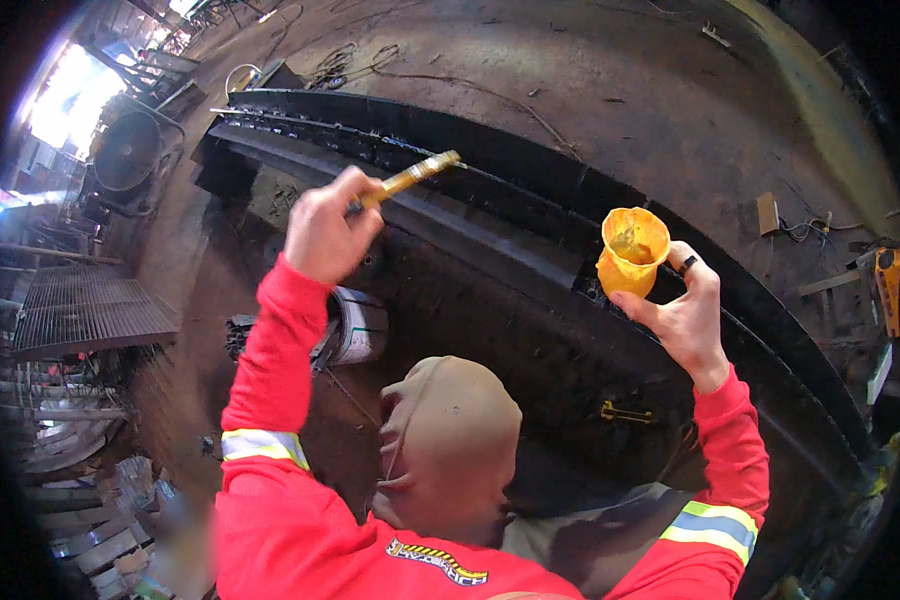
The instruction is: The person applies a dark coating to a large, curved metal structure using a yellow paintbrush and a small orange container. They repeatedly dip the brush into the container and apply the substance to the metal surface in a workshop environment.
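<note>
My left hand (332, 228) is closed around the handle of a paintbrush (415, 176), whose bristle end points up and to the right. The brush is over a long dark steel beam (450, 222) that runs across the floor in front of me. Over the beam's right part, my right hand (682, 312) grips a yellow cup (626, 280) between thumb and fingers. The cup's mouth tilts toward me, and yellowish residue coats its inside. Whether the bristles touch the beam I cannot tell.
A white bucket (360, 328) stands below my left forearm. On the dark floor lies a small yellow tool (627, 412). A metal grating (90, 308) and a round fan-like unit (128, 150) are at the left. Cables (450, 80) trail beyond the beam; a yellow level-like tool (887, 290) is far right.
</note>
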`<state>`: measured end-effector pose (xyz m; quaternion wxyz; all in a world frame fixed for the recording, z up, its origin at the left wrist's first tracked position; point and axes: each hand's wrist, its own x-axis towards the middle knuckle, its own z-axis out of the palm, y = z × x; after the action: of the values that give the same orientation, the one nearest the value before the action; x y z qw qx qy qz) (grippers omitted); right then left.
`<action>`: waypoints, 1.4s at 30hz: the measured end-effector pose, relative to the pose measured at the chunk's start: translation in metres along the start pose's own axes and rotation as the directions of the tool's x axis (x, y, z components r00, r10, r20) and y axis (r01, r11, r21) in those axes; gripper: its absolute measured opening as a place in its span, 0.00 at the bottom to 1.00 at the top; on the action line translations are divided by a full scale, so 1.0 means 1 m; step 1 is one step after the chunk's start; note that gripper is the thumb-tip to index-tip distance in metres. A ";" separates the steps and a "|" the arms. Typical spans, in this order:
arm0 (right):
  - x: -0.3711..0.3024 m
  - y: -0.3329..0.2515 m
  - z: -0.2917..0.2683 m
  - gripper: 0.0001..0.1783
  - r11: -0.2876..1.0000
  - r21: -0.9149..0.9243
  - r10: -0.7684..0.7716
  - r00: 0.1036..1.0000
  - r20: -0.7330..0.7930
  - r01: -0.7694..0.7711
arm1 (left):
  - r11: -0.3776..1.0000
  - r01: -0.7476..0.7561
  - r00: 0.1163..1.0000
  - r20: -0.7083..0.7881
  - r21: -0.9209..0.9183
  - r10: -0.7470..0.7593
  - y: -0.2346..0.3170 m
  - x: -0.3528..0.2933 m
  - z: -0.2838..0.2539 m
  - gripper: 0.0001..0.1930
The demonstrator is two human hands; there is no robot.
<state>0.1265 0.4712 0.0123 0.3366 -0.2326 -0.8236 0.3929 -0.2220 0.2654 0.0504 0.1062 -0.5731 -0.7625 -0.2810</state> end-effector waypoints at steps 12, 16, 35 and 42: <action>0.001 -0.006 -0.005 0.30 0.999 -0.029 -0.043 0.999 -0.029 0.042 | 0.967 -0.255 0.899 0.367 -0.006 0.239 0.045 0.058 0.001 0.10; 0.001 -0.005 0.001 0.31 0.998 0.023 -0.049 0.998 -0.031 0.050 | 0.947 -0.205 0.977 0.113 0.247 0.182 0.040 0.002 0.026 0.07; -0.002 -0.004 -0.001 0.32 1.000 -0.020 -0.016 1.000 0.006 0.016 | 0.984 0.176 0.923 -0.344 -0.017 -0.171 0.012 -0.075 0.082 0.10; 0.001 -0.011 0.000 0.31 0.999 -0.016 -0.039 0.999 -0.012 0.039 | 0.986 -0.159 0.956 -0.242 0.040 0.164 0.047 -0.081 0.134 0.09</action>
<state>0.1242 0.4659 0.0214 0.3476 -0.2214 -0.8289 0.3783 -0.1309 0.2817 -0.0849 0.2280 -0.5934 -0.6969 -0.3321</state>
